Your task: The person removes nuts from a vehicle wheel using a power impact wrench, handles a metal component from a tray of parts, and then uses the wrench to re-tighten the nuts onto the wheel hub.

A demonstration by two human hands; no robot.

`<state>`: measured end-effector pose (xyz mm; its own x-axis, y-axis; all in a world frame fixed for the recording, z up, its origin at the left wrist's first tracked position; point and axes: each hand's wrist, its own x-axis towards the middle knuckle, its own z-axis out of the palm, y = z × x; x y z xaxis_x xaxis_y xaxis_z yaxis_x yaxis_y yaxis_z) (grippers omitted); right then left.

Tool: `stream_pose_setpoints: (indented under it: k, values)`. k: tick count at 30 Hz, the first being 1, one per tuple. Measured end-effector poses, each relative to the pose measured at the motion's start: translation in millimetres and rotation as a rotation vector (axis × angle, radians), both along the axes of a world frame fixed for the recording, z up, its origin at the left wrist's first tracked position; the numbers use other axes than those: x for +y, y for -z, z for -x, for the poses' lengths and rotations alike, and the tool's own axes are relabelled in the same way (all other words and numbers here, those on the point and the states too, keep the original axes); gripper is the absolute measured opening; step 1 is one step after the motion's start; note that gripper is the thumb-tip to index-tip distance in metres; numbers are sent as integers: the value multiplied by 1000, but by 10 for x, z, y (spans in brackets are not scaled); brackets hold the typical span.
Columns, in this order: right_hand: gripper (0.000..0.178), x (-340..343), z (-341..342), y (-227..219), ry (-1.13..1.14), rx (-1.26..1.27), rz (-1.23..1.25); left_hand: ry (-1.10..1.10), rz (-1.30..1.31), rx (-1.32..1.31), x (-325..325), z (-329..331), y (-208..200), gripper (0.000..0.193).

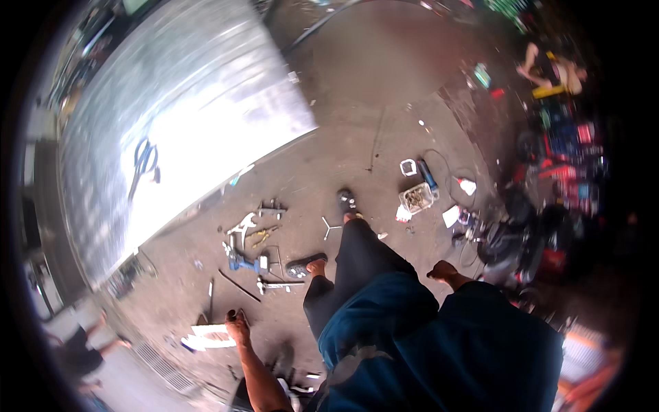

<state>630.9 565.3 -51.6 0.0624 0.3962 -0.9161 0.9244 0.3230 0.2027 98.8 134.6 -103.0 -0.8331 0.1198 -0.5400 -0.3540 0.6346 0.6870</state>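
Observation:
My left hand (238, 329) is closed, its fingers curled around a small dark thing that I cannot make out, above a bright white sheet-like item (209, 337) on the floor. Away from my body on the right, my right hand (445, 272) hangs with its fingers curled in and nothing visible in them. Left of my feet lie a blue power tool (244, 262), yellow-handled pliers (262, 237), a hammer-like tool (280, 283) and a thin dark rod (239, 285). A three-armed wrench (331, 227) rests near my sandals.
A large bright table (226, 89) fills the upper left, with a blue looped object (145, 159) on it. Ahead right are a clear box of small parts (417, 198) and a blue corded tool (428, 176). Dark machinery (511, 240) crowds the right. People appear upper right (563, 74) and lower left (79, 351).

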Motion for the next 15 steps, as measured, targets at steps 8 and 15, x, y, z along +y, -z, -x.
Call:
stream_pose_setpoints:
  k: [8,15]
  values:
    - [46,-192,-261,-29,579,112,19,336,39,22,1969,377,-854,29]
    - [32,501,-496,219,645,421,-233,758,221,84,3710,44,-1061,33]
